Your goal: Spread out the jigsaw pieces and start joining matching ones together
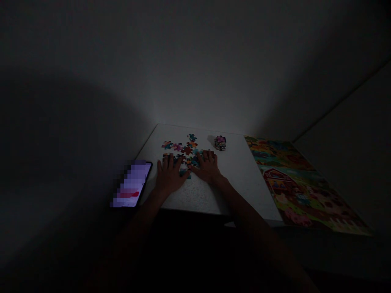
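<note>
On the left, a black smartphone (pixel 132 184) lies at the edge of the white surface (pixel 214 191). The left hand (pixel 170 175) and right hand (pixel 207 167) rest flat and open, gripping nothing, on scattered colourful cardboard jigsaw pieces (pixel 186 154). Further right stand a small stack of jigsaw pieces (pixel 220 143) and a large colourful farm picture with red barn (pixel 305 191).

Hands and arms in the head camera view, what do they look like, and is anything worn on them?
The left hand and right hand are bare, with no gloves. The left forearm and right forearm show no sleeves, watch or band before fading into shadow. The light is too dim to tell whether there are any rings.
</note>
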Available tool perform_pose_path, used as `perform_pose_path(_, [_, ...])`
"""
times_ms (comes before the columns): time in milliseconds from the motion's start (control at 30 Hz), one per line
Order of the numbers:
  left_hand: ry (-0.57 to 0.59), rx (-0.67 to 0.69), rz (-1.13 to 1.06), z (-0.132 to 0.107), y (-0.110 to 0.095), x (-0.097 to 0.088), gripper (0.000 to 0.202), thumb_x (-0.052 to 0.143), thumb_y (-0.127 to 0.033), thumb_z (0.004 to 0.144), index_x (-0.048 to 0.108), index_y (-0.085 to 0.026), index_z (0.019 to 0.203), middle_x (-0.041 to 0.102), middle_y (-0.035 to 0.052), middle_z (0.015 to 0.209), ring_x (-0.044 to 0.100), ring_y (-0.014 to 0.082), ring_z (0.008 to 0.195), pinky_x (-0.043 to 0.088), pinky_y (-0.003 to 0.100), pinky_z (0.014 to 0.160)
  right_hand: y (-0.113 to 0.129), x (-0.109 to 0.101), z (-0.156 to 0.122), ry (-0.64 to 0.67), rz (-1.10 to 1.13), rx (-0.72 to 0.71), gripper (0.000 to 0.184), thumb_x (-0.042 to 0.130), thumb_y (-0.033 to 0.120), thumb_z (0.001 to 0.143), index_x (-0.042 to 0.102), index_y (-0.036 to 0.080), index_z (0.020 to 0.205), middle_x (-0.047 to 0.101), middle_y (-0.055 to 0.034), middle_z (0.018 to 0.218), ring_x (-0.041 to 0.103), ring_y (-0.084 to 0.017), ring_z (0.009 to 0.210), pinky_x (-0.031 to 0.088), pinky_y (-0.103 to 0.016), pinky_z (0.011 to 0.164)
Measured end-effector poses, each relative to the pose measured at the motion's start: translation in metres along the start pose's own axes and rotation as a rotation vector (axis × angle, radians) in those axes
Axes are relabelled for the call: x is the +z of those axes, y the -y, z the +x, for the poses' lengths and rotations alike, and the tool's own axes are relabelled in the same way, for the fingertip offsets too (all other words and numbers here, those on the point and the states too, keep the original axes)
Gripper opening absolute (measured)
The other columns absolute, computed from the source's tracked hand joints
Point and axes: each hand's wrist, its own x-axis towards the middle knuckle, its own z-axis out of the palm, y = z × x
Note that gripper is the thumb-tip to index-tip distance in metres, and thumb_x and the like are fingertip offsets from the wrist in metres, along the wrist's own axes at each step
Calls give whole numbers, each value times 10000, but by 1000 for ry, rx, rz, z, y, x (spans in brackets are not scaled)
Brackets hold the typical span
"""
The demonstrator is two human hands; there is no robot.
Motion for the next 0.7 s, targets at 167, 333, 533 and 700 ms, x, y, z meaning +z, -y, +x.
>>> perform_pose_path(167, [-3,-11,-28,11,-1,-2,665,377,-600,956,367,-232,1510,262,146,1607,182,361,1489,127,569,1188,0,0,16,-28,61,-61,875,243,770,900,239,199,1562,173,-159,1631,58,-362,1511,45,-582,1188])
perform_pose_path(333, [-3,-43,-52,28,1,-3,653,378,-578,956,375,-224,1505,291,135,1598,192,354,1488,143,543,1189,4,-1,36,-37,92,-71,842,229,743,922,256,191,1557,178,-167,1628,55,-355,1512,47,-581,1189])
perform_pose_path(533, [-50,-73,-79,49,6,3,628,380,-547,956,383,-234,1501,326,148,1581,244,353,1471,168,566,1173,7,-4,52,-72,136,-62,762,333,691,936,331,209,1526,256,-158,1609,118,-328,1509,70,-549,1197])
perform_pose_path(700, [-89,-128,-67,67,12,7,611,406,-518,946,417,-226,1483,338,142,1576,244,360,1469,158,561,1179,5,-5,63,-116,177,-132,656,431,612,944,440,216,1466,302,-137,1594,169,-297,1501,107,-493,1205])
